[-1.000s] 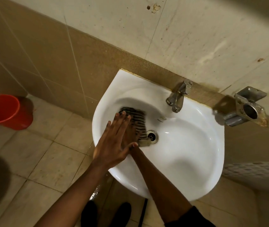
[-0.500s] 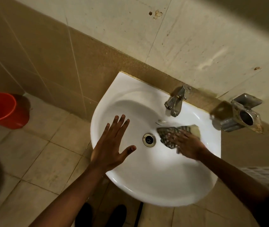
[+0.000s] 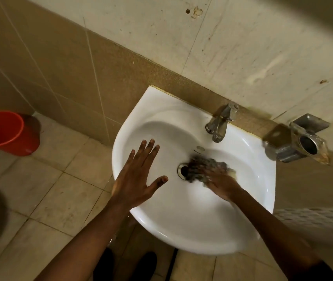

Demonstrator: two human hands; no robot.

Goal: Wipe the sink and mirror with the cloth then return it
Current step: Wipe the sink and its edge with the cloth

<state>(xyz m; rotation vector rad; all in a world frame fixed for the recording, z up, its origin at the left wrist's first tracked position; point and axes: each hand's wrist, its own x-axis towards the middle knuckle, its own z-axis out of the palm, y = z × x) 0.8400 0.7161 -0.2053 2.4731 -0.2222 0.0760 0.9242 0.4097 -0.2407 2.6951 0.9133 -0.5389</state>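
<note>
Sink: the white ceramic wall-mounted basin (image 3: 183, 224) is being wiped, mirror step not yet reached, likely.
Left hand (image 3: 136, 175): lying flat with fingers spread on the basin's left rim, probably bracing.
Right hand (image 3: 220, 184): pressing flat on the cloth, fingers together, scrubbing.
Cloth: the grey striped rag (image 3: 204, 169) is blurring inside the basin, overlapping the drain's right edge.

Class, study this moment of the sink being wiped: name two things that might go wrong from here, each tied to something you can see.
1. The cloth lies partly over the open drain; a corner might snag or get pushed in.
2. The left hand lies flat, fingers spread, at the sink rim; if the rim is wet, it may slip.
</note>
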